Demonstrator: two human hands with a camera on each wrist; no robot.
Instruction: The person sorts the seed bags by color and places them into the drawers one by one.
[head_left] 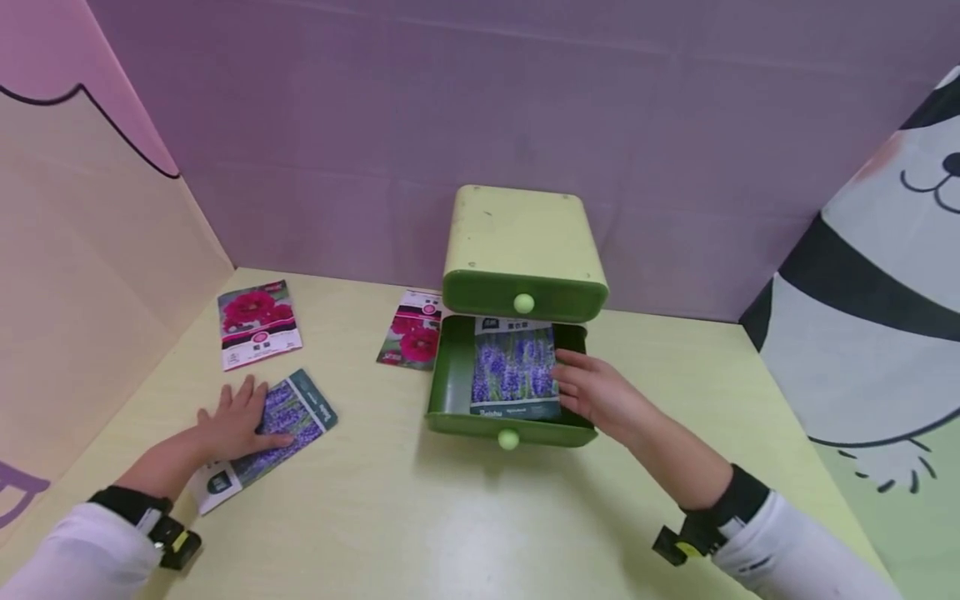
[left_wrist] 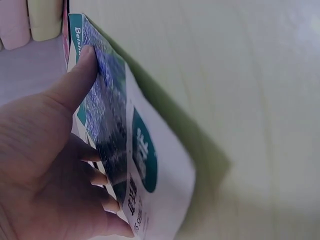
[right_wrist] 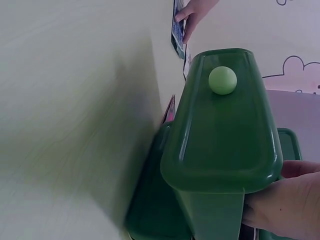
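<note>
My left hand (head_left: 234, 423) flat on a lavender packet (head_left: 279, 425), near left, my right hand (head_left: 596, 393) fingers straight, touching the lavender packet in the open drawer (head_left: 450, 392).

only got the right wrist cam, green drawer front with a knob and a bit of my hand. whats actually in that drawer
Observer: One purple-flower seed packet lies flat in the open lower drawer; the right hand touches its right edge.
Operator: upper drawer open too
Observer: No, the upper drawer is pushed in, its knob facing you.
Operator: what is the left hand on
Observer: The left hand presses on a second purple-flower packet on the table, thumb on top in the left wrist view.
Operator: any other packets out
Observer: Two red-flower packets lie further back, left of the drawers.
</note>
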